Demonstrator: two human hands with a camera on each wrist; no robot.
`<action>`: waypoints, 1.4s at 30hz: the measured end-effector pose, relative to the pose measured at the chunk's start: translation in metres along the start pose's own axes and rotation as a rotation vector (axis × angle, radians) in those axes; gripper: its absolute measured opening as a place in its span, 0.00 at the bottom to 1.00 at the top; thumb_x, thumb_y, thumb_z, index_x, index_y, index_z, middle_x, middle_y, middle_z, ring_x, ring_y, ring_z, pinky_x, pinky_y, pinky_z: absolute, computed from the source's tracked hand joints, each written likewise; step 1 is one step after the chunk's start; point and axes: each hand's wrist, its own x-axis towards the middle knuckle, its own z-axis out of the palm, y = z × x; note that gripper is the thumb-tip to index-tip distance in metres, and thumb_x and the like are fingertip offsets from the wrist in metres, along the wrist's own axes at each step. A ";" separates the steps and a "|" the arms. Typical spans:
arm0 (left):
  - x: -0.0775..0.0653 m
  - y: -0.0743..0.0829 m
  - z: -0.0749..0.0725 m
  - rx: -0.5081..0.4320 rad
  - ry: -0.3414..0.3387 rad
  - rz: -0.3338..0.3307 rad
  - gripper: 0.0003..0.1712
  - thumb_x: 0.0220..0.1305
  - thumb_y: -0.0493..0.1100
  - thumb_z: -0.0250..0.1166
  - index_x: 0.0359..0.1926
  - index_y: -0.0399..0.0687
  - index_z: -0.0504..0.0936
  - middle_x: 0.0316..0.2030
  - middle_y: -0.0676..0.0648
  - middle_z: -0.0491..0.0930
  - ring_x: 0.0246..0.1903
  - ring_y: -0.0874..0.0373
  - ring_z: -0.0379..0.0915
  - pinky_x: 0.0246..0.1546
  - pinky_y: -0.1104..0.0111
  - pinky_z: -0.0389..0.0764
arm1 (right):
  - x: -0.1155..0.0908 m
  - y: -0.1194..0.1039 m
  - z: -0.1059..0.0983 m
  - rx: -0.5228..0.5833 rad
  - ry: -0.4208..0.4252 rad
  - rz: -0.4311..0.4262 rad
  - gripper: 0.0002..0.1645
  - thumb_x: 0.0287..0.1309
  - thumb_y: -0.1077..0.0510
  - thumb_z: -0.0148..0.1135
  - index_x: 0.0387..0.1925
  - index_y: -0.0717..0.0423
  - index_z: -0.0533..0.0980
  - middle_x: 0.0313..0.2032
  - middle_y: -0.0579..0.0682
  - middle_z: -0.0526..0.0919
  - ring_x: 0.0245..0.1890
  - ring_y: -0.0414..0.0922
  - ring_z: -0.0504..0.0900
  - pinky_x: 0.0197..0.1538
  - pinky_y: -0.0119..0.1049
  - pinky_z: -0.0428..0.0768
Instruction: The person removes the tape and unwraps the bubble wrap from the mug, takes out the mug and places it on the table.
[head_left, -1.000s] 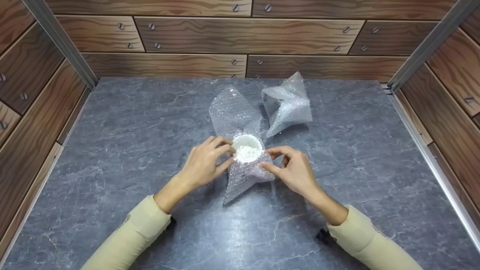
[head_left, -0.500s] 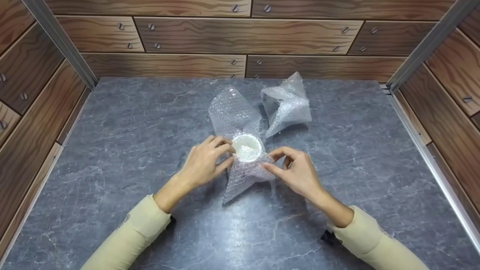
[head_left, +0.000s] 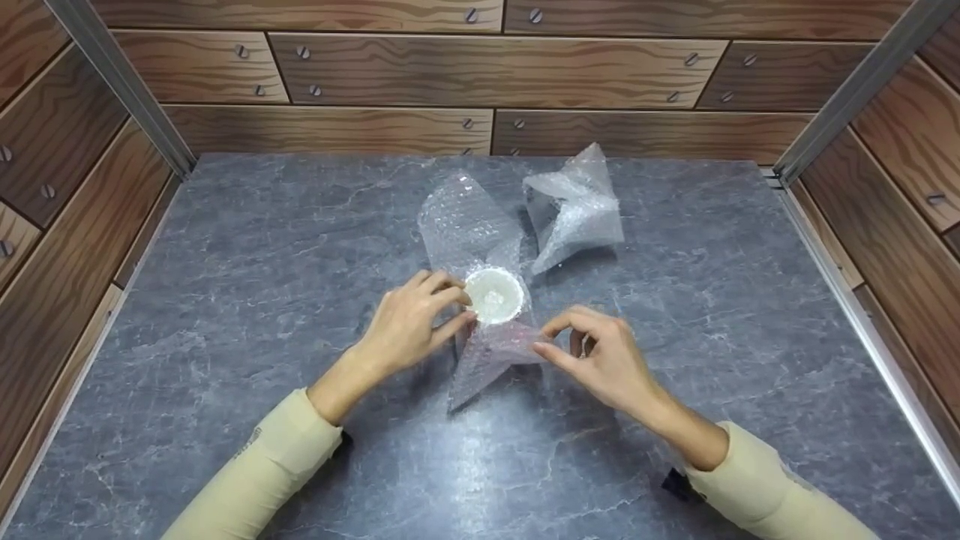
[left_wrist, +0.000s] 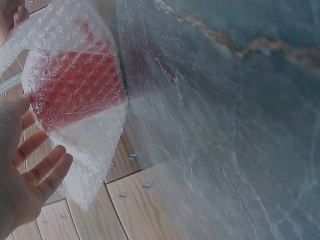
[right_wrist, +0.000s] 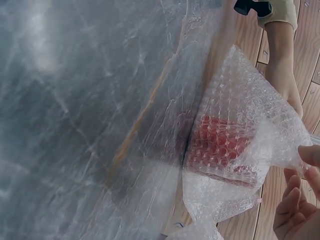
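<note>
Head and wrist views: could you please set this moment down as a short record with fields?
Wrapped object: red side, round pale top; exact kind unclear
Bubble wrap: around the object, one flap extending beyond it
Left hand: touches the wrapped object's left side
Right hand: pinches an edge of the bubble wrap
Second bubble wrap: on the grey tabletop, farther back and right
Backdrop: wood-patterned panels

Grey marbled tabletop [head_left: 300, 225]; on it, bubble wrap [head_left: 469, 225] around red-sided object [left_wrist: 82, 90], second bubble-wrap piece [head_left: 581, 217] near far edge.
</note>
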 end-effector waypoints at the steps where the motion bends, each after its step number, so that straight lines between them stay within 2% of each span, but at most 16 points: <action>1: 0.000 0.000 0.000 0.000 -0.002 -0.001 0.14 0.71 0.57 0.68 0.45 0.53 0.88 0.50 0.50 0.87 0.44 0.53 0.82 0.32 0.64 0.86 | -0.001 0.000 -0.001 -0.003 -0.007 -0.021 0.08 0.53 0.63 0.79 0.34 0.52 0.87 0.29 0.45 0.88 0.22 0.29 0.71 0.24 0.25 0.75; 7: -0.001 0.000 -0.001 0.000 -0.011 -0.007 0.14 0.72 0.56 0.67 0.45 0.53 0.88 0.50 0.50 0.87 0.44 0.53 0.82 0.33 0.64 0.86 | -0.009 0.002 -0.004 0.022 -0.061 -0.105 0.07 0.56 0.65 0.77 0.36 0.53 0.86 0.33 0.48 0.88 0.26 0.31 0.77 0.25 0.26 0.81; 14: 0.000 0.000 0.000 0.001 -0.003 -0.003 0.15 0.71 0.57 0.68 0.45 0.53 0.88 0.50 0.49 0.87 0.44 0.53 0.82 0.33 0.65 0.86 | -0.014 0.005 -0.007 0.030 -0.099 -0.160 0.06 0.59 0.63 0.75 0.36 0.47 0.88 0.38 0.45 0.89 0.36 0.37 0.83 0.31 0.30 0.84; 21: 0.000 0.000 0.000 -0.002 -0.007 -0.008 0.14 0.71 0.56 0.68 0.44 0.54 0.88 0.50 0.50 0.87 0.45 0.53 0.82 0.34 0.63 0.87 | -0.018 0.004 -0.007 0.063 -0.144 -0.144 0.08 0.63 0.63 0.71 0.30 0.48 0.88 0.39 0.45 0.89 0.37 0.33 0.81 0.33 0.29 0.84; 28: 0.000 0.000 0.001 -0.002 -0.001 0.005 0.13 0.71 0.56 0.68 0.45 0.53 0.88 0.50 0.49 0.87 0.44 0.53 0.81 0.33 0.65 0.86 | -0.024 0.002 -0.004 0.015 -0.153 -0.135 0.04 0.58 0.56 0.77 0.32 0.44 0.87 0.40 0.42 0.89 0.39 0.34 0.83 0.33 0.31 0.84; 35: 0.000 -0.001 0.000 -0.008 -0.009 0.000 0.14 0.71 0.56 0.68 0.45 0.52 0.88 0.50 0.49 0.87 0.44 0.53 0.81 0.35 0.65 0.86 | -0.028 0.002 -0.003 0.005 -0.203 -0.154 0.15 0.55 0.52 0.80 0.45 0.46 0.86 0.42 0.43 0.89 0.37 0.43 0.84 0.33 0.32 0.85; 42: 0.000 0.000 0.000 -0.009 -0.005 0.001 0.15 0.71 0.57 0.67 0.45 0.53 0.88 0.50 0.49 0.87 0.44 0.53 0.81 0.34 0.65 0.87 | -0.033 0.003 -0.002 -0.066 -0.259 -0.165 0.26 0.54 0.43 0.80 0.52 0.48 0.85 0.44 0.43 0.87 0.38 0.44 0.83 0.38 0.33 0.86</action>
